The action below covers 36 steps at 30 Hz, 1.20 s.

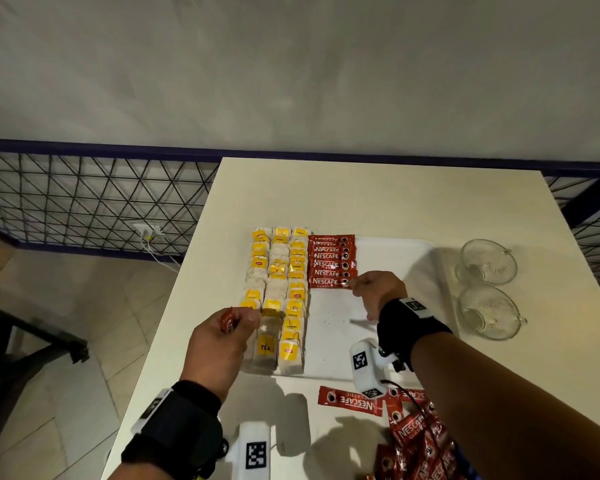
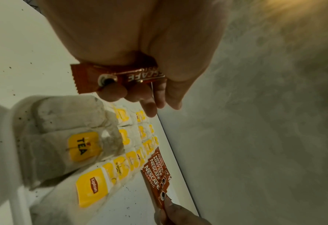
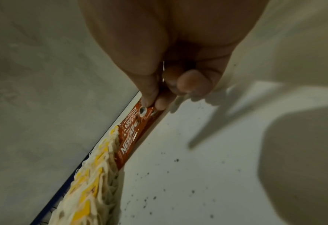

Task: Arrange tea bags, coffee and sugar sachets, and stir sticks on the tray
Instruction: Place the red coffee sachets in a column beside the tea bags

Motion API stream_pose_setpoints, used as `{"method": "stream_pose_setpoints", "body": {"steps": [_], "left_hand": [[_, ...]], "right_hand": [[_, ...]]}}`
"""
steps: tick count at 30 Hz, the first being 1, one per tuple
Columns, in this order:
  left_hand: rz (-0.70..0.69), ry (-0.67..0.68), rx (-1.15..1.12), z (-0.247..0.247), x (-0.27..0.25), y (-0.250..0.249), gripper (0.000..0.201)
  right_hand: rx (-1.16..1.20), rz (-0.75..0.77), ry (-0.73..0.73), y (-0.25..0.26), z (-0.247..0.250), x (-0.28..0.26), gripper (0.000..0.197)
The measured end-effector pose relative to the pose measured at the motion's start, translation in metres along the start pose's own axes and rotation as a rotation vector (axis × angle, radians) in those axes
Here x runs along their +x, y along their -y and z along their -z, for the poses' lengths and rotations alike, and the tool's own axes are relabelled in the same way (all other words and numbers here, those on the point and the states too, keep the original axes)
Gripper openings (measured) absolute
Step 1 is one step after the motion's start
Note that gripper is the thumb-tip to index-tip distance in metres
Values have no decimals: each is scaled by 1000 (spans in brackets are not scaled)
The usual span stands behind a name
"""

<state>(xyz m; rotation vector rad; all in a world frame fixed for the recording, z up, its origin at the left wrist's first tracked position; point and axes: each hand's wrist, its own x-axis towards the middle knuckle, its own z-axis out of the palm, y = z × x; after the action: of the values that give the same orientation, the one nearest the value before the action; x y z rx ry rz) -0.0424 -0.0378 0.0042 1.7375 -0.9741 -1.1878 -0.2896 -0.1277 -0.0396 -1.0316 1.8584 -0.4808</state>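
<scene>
A white tray [image 1: 388, 247] lies on the table, with three columns of yellow-tagged tea bags [image 1: 278, 285] along its left side. Beside them is a stacked row of red coffee sachets [image 1: 331, 261]. My right hand [image 1: 355, 284] pinches the right end of the nearest sachet in that row [image 3: 138, 121], which lies on the tray. My left hand [image 1: 238, 320] hovers over the tea bags and grips another red coffee sachet [image 2: 120, 76] in curled fingers. Tea bags [image 2: 82, 146] fill the lower left of the left wrist view.
Several loose coffee sachets [image 1: 409, 431] lie on the table in front of the tray. Two glass cups [image 1: 485, 261] [image 1: 487, 313] stand to the tray's right. A wire mesh fence [image 1: 84, 199] runs behind the table, and floor lies to the left.
</scene>
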Motion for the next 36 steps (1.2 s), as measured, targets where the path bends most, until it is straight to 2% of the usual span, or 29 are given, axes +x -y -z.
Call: {"method": "stream_pose_setpoints", "body": {"steps": [5,12,22,27,36], "left_hand": [[19,-11,-5,5,2,2,13],[32,-10,-15,6,4,3,15],[41,-2,-28,7,0,-1,20],[44,8,-44,5,-2,-3,20],[17,37,-76,4,-2,-1,19]], "right_hand": [[-63,-3,-89,1,-8,5,8],[-166,-9,-154,3,-12,5,14],[-131,-17,-172,4,-16,5,14],[-84,-52,-179,6,-18,2,29],[-178,-9,-169,9,-16,1,22]]}}
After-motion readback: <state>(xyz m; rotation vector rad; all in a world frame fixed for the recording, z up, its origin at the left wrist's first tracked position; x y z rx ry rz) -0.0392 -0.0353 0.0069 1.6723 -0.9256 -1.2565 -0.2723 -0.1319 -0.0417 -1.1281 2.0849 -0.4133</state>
